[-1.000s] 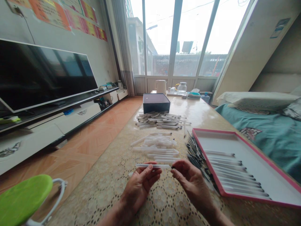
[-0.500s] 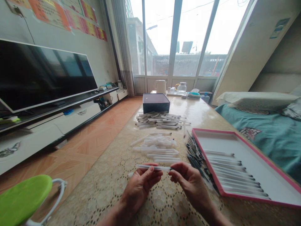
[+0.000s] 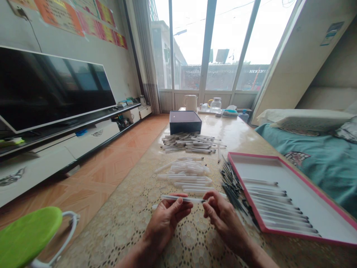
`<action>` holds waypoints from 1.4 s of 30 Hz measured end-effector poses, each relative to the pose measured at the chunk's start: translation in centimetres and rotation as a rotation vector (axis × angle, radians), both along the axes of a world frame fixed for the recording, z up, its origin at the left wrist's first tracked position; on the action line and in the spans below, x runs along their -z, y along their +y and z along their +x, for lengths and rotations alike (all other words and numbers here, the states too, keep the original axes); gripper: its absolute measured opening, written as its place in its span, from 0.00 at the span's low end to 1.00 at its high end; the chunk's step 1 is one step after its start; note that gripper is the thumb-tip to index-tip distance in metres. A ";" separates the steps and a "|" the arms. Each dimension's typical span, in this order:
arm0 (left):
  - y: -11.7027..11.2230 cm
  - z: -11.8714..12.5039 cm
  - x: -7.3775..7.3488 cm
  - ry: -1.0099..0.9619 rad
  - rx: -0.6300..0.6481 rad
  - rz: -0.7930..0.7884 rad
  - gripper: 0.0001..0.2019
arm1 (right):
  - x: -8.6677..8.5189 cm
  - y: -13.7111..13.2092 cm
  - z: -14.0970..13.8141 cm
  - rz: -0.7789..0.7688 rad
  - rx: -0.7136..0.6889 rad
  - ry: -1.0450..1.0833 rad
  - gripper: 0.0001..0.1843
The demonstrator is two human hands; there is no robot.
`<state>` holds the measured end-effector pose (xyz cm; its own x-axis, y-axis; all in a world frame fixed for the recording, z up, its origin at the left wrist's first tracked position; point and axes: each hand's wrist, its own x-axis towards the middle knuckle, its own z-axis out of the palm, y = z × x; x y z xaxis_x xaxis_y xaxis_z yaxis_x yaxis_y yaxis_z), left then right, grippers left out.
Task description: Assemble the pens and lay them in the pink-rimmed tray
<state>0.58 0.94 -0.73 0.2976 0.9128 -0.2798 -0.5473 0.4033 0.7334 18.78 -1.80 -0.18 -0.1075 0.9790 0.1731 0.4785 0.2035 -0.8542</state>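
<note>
My left hand (image 3: 169,217) pinches a translucent white pen (image 3: 196,200) between thumb and fingers, holding it nearly level above the table. At its dark right end, my right hand (image 3: 227,219) has its thumb and fingertips closed. Just beyond my hands lies a pile of whitish pen barrels (image 3: 189,169). A heap of thin black pen parts (image 3: 232,191) lies to the right, against a pink-rimmed white tray (image 3: 301,182). Inside the tray, several pens (image 3: 279,204) with dark ends lie in a row.
Farther back, a heap of clear pens with dark ends (image 3: 189,143) lies before a dark box (image 3: 185,123). A kettle (image 3: 190,102) and glass jug (image 3: 215,105) stand at the far end. A green stool (image 3: 33,234) is at lower left, a bed (image 3: 320,149) at right.
My right hand has shifted slightly and turned at the pen's dark end, its fingers more curled. My left hand and the pen have stayed almost still.
</note>
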 end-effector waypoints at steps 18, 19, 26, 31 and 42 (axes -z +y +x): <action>-0.1 0.1 -0.1 0.024 0.024 0.010 0.07 | 0.6 0.1 0.1 0.011 -0.046 -0.119 0.24; -0.1 0.0 0.0 0.020 0.022 0.010 0.07 | 0.6 0.1 0.1 0.008 -0.045 -0.113 0.23; -0.1 0.0 0.0 0.018 0.015 0.014 0.08 | 0.1 0.1 0.0 0.002 -0.043 -0.142 0.16; -0.3 0.0 0.0 0.020 0.020 0.022 0.08 | 0.1 0.0 0.0 -0.003 -0.054 -0.133 0.20; -0.2 0.0 0.0 0.039 0.031 0.034 0.08 | 0.3 0.1 0.1 0.003 -0.062 -0.153 0.22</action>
<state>0.62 0.77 -0.69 0.3156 0.9123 -0.2609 -0.5058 0.3944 0.7672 18.92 -1.72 -0.49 -0.1932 0.9691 0.1532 0.5897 0.2395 -0.7713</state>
